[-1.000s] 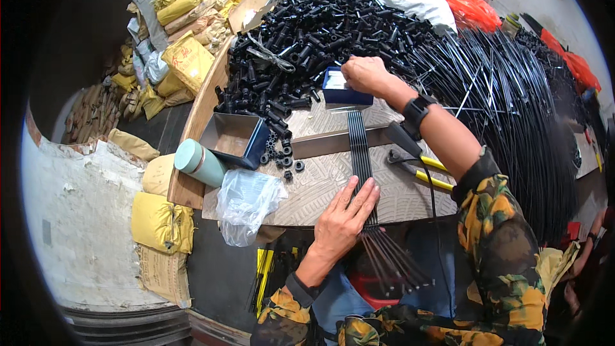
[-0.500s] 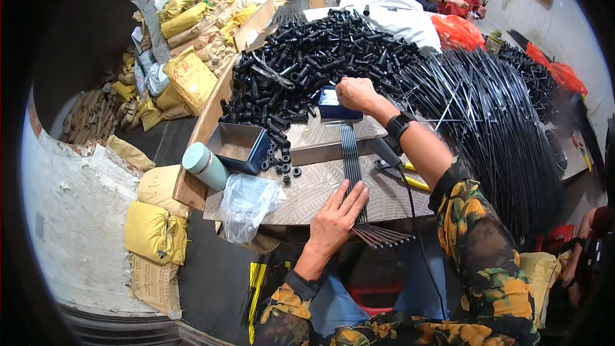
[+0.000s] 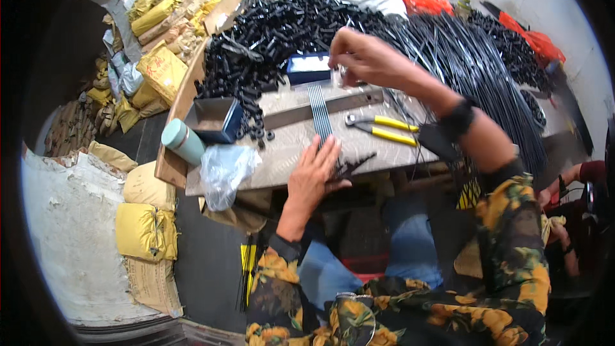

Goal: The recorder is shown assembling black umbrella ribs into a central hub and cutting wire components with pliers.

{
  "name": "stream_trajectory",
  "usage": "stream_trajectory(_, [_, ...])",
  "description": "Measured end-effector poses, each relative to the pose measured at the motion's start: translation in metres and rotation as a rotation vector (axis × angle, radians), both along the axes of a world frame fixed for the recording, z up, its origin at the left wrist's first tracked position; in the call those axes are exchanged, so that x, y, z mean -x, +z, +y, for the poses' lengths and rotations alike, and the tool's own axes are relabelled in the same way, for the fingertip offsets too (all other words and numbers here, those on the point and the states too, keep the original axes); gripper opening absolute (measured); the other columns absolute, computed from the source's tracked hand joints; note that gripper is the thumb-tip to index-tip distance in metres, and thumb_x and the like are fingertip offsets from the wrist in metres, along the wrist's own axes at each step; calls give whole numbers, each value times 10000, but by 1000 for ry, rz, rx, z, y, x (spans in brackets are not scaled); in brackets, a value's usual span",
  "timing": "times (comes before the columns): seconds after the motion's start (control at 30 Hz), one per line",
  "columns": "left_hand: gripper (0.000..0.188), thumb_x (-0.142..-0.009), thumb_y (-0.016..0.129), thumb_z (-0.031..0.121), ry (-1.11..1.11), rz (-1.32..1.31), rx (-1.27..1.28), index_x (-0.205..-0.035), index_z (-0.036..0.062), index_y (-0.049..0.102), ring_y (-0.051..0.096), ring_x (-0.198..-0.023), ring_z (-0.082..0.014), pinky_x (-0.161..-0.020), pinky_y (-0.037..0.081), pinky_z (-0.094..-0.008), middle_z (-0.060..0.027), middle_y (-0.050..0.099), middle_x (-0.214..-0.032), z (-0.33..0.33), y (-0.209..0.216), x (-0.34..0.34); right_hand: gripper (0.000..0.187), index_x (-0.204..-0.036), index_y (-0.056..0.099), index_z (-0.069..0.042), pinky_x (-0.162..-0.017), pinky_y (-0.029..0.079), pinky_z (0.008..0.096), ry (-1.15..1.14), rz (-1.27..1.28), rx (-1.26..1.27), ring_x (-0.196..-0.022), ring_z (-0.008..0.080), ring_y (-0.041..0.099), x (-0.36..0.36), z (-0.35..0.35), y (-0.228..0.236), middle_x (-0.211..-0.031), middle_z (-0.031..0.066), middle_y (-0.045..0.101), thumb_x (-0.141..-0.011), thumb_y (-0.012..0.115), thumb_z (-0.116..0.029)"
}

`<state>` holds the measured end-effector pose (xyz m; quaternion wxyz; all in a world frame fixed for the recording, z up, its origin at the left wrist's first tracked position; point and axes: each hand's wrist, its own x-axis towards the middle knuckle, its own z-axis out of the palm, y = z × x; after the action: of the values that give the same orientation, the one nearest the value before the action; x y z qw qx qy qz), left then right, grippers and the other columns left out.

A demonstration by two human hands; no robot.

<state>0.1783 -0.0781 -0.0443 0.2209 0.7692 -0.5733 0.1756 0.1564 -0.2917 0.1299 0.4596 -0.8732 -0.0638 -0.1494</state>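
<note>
My left hand [image 3: 312, 176] lies flat, fingers stretched out, on the near part of a row of thin dark rods [image 3: 319, 109]. The rods run side by side across a flat metal bar [image 3: 352, 102], and their near ends fan out past my fingers. My right hand [image 3: 368, 57] is raised beside a blue box [image 3: 307, 77] with white contents. Its fingers are bent and pinched together; whatever may be between them is too small and blurred to name. Pliers with yellow handles [image 3: 394, 129] lie on the table right of the rods.
Black tubular parts [image 3: 275, 32] are heaped at the back, with a big bundle of long black rods [image 3: 477, 77] to the right. At the left stand an open metal box [image 3: 218, 118], a pale green bottle [image 3: 182, 141] and a clear plastic bag [image 3: 227, 170]. Co-workers sit beyond.
My right hand has left the blue box and moved to its right, uncovering the white contents. My left hand stays on the rods. The whole view has shifted, and the pliers show more fully.
</note>
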Motion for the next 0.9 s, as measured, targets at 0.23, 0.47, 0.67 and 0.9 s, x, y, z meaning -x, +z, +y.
stream_trajectory(0.23, [890, -600, 808, 113, -476, 913, 359, -1335, -22, 326, 398, -1233, -190, -1024, 298, -302, -140, 420, -1342, -5, 119, 36, 140, -833, 549, -27, -533, 452, 269, -176, -318, 546, -622, 169, 563, 205, 65, 60, -793, 85, 542, -733, 624, 36])
stream_trajectory(0.47, [403, -813, 617, 20, -491, 1148, 528, -1196, -40, 509, 580, -1014, -188, -884, 451, -277, -166, 603, -1097, 1, 163, 63, 147, -838, 637, -81, -501, 478, 279, -389, -611, 462, -602, 171, 585, 171, 75, 14, -784, 67, 533, -710, 688, -29])
stream_trajectory(0.67, [256, -822, 602, 1, -407, 1076, 516, -1076, -30, 603, 636, -873, -167, -775, 507, -241, -133, 645, -975, 4, 163, 64, 179, -918, 666, -130, -545, 464, 295, -315, -584, 287, -651, 189, 576, 152, 66, -4, -757, 46, 537, -761, 623, -57])
stream_trajectory(0.9, [263, -827, 602, 26, -396, 991, 422, -1082, -37, 597, 641, -822, -177, -757, 503, -256, -137, 652, -929, -1, 167, 63, 244, -953, 669, -118, -550, 442, 269, -265, -597, 110, -646, 165, 554, 151, 60, -12, -734, 42, 522, -733, 632, -19])
